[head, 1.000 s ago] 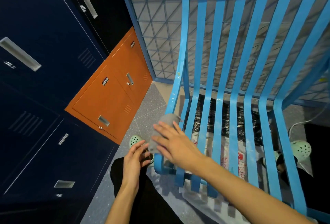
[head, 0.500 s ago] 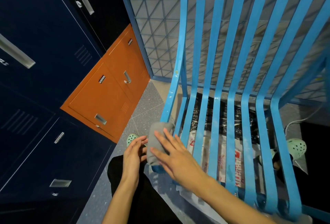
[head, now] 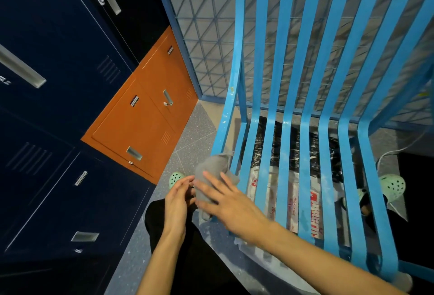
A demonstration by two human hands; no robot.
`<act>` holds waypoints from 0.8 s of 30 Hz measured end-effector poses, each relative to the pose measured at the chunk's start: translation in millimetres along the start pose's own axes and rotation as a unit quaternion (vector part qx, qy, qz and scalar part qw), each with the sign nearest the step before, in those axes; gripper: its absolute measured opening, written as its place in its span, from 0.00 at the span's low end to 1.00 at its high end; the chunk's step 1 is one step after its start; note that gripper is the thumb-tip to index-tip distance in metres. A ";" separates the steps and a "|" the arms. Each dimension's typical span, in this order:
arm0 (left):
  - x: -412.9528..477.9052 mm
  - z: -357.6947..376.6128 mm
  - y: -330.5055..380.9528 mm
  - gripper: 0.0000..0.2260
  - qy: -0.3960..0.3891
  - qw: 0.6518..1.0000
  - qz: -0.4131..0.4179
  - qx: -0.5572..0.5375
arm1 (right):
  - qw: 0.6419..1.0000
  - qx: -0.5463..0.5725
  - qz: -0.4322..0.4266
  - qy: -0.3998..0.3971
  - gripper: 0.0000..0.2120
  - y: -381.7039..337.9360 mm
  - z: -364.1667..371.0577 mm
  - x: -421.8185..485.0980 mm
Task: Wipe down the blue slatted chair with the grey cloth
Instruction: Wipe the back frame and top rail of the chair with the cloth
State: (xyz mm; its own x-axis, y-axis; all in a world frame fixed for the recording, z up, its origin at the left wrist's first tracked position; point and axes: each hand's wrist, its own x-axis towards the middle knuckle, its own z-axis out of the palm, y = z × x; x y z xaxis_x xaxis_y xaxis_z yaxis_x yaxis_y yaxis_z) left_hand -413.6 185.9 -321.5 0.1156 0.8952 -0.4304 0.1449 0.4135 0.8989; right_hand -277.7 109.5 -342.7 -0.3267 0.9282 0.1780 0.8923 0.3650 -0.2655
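The blue slatted chair (head: 286,83) fills the right half of the view, its seat slats running toward me. The grey cloth (head: 212,168) is bunched over the leftmost slat, near the seat's front left corner. My right hand (head: 225,203) lies on top of it with straight, spread fingers and presses it against the slat. My left hand (head: 177,198) is just left of the chair, its fingertips and thumb pinching the cloth's left edge. The part of the slat under the cloth is hidden.
Navy lockers (head: 58,59) and orange lockers (head: 145,118) stand close on the left. A blue-framed wire mesh panel (head: 206,36) is behind the chair. Plastic sheeting (head: 293,191) lies under the seat. Green clogs (head: 392,185) and a white cable (head: 399,151) are on the speckled floor.
My right hand has slid the cloth down the leftmost slat toward the seat's front corner. My left hand has stayed at the cloth's edge. The view shifted slightly.
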 end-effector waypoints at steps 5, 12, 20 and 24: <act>1.3 -4.7 1.8 0.13 -0.008 1.000 0.004 0.014 | 0.994 -0.055 -0.071 -0.054 0.25 -1.9 2.0 -8.3; -0.4 -5.1 0.4 0.12 -0.005 1.000 0.016 0.002 | 0.995 0.054 0.055 0.062 0.19 20.3 -5.6 17.0; 15.5 34.7 11.1 0.10 -0.052 0.993 0.074 0.081 | 0.963 0.168 0.176 0.117 0.15 84.5 -22.2 42.9; 26.3 62.5 23.7 0.09 -0.041 0.979 0.122 0.160 | 0.938 0.211 0.236 0.142 0.14 117.1 -36.0 62.1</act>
State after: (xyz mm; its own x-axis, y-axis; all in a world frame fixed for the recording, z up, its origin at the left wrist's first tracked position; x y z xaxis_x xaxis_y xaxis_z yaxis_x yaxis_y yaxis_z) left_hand -345.7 208.9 -316.7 0.2613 0.9392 -0.2227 0.4028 0.1036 0.9094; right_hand -182.3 207.2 -328.6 0.2233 0.9589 0.1751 0.6947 -0.0306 -0.7186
